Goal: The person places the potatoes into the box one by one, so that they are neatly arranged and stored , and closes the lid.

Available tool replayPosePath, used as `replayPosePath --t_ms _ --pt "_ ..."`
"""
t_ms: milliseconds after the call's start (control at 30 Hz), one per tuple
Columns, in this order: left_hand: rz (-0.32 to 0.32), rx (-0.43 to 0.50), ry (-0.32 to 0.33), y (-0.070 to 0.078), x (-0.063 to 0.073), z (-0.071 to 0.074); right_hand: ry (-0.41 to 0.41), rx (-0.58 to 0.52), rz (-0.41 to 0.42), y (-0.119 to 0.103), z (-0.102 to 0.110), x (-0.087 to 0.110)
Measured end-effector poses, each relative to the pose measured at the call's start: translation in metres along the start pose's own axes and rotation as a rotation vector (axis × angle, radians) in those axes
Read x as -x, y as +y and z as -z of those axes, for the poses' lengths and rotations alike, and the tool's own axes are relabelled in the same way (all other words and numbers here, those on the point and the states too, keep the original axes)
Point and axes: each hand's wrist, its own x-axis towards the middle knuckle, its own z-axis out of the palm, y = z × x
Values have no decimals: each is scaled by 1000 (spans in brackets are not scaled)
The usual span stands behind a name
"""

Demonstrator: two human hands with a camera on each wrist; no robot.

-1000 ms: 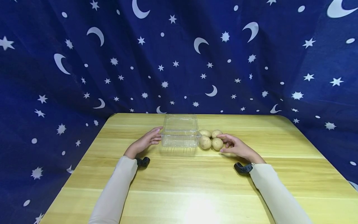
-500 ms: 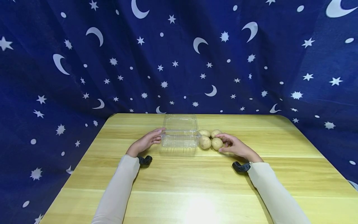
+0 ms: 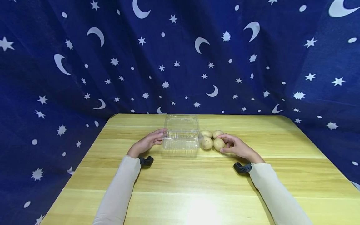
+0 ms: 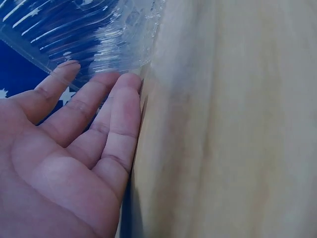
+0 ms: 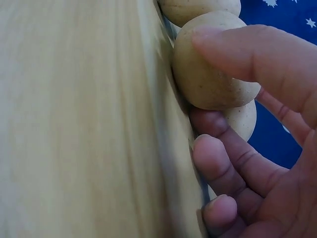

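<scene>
A clear plastic clamshell box (image 3: 181, 143) stands with its lid up toward the far side of the table. At its left side is my left hand (image 3: 149, 141), fingertips on the ribbed wall and fingers fairly straight, as the left wrist view also shows. Several pale yellow potatoes sit in a cluster against the box's right side. My right hand (image 3: 238, 146) holds the near right potato (image 3: 218, 144). In the right wrist view the thumb presses on top of that potato (image 5: 210, 74) and the curled fingers come round beneath it.
The wooden table (image 3: 182, 181) runs back to a dark blue curtain (image 3: 180, 62) with moons and stars. Both wrists wear black camera bands, and the sleeves are light.
My left hand has moved slightly right onto the box, whose near rim now sits a little lower. My right hand has shifted slightly left and its fingers have drawn in on the potato.
</scene>
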Motion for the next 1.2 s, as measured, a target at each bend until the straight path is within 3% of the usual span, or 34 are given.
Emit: replayPosePath --t_ms 400,967,1200 --pt "-50 57 -47 -8 5 4 46 -27 -4 4 2 5" --pt "-85 120 -73 -13 7 4 162 -188 -44 11 11 11" --pt "-100 127 -67 -12 9 3 158 -191 -46 10 11 10"
